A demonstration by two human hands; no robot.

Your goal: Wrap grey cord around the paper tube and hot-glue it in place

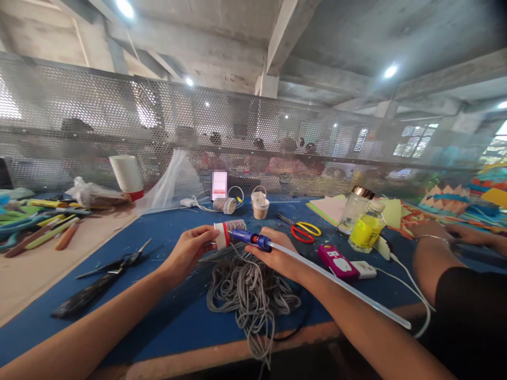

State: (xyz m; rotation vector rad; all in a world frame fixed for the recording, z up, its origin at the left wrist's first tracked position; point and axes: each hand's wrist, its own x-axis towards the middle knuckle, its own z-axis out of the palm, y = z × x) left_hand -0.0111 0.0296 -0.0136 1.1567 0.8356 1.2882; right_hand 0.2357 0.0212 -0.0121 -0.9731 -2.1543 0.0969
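My left hand (193, 246) is closed on a paper cup (221, 236), white with a red band, tipped on its side. Grey cord appears wound round part of the cup. In my right hand (277, 252) is a blue hot glue gun (247, 237), its nozzle close against the cup; I cannot tell if they touch. A long clear glue stick (344, 282) sticks out of its back over my right forearm. Below both hands lies a loose heap of grey cord (253, 295), partly hanging over the table's front edge.
Black scissors (113, 269) lie left; red-and-yellow scissors (304, 231) lie right. Behind stand a phone (219, 184), a small basket (260, 205) and stacked paper cups (125, 174). To the right are a yellow bottle (366, 229), a glass jar (354, 211), a purple box (336, 262) and a co-worker's arm (433, 253).
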